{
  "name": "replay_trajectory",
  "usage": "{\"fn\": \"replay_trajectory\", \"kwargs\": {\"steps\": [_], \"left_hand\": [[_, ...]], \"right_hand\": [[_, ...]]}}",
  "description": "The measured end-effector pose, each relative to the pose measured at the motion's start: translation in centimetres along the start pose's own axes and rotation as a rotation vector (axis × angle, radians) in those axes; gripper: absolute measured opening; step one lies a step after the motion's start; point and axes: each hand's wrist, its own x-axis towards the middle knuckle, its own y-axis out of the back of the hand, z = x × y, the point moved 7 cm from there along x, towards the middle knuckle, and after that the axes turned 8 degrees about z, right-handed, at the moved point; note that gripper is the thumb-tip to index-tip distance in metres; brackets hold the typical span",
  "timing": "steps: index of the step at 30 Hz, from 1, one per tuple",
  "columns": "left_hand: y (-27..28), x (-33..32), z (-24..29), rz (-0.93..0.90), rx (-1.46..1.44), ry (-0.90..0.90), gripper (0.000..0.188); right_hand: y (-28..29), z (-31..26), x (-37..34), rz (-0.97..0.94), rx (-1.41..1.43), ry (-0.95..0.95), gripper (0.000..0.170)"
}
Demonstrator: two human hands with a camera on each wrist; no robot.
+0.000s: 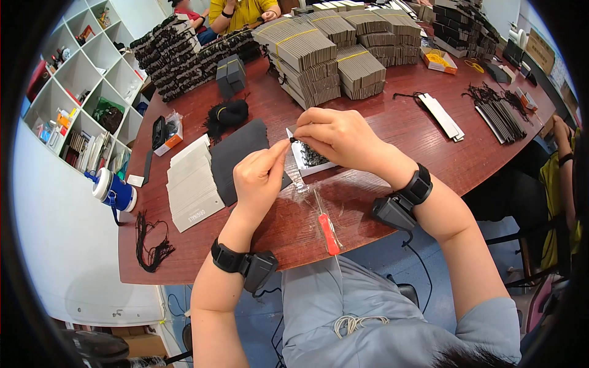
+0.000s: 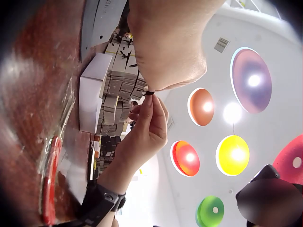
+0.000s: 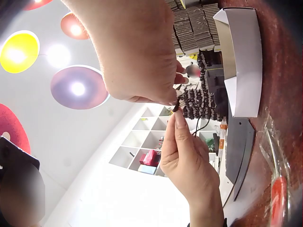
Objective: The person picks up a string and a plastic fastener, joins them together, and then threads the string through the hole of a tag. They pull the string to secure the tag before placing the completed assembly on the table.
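Over the table, both hands meet fingertip to fingertip at a small black piece [image 1: 292,140]. My left hand [image 1: 259,176] pinches it from the left between thumb and forefinger. From the other side my right hand [image 1: 338,138] pinches it too, its other fingers curled loosely. A thin black cord [image 3: 197,126] shows below the fingertips in the right wrist view. Most of the piece [image 2: 149,93] is hidden by the fingers, and its exact kind cannot be told. Right under the hands stands an open white box [image 3: 246,61] with many small black bits [image 1: 311,156] inside.
Light grey cards [image 1: 195,184] and dark grey sheets [image 1: 236,162] lie left of the box. A red-handled tool [image 1: 328,233] lies near the front edge. Banded grey stacks [image 1: 300,46] stand behind, black cords [image 1: 150,245] front left, white strips [image 1: 442,116] right.
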Motion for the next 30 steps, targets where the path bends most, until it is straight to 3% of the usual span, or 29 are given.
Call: {"fn": "replay_trajectory", "kwargs": {"steps": [21,30], "left_hand": [[0.2,0.1,0.0,0.047,-0.042,0.043,0.012],[0.0,0.0,-0.8,0.021,-0.088,0.208,0.013]], "right_hand": [[0.4,0.8,-0.1,0.057,-0.022,-0.121,0.007],[0.5,1.0,-0.2,0.083,-0.04,-0.136,0.007]]}}
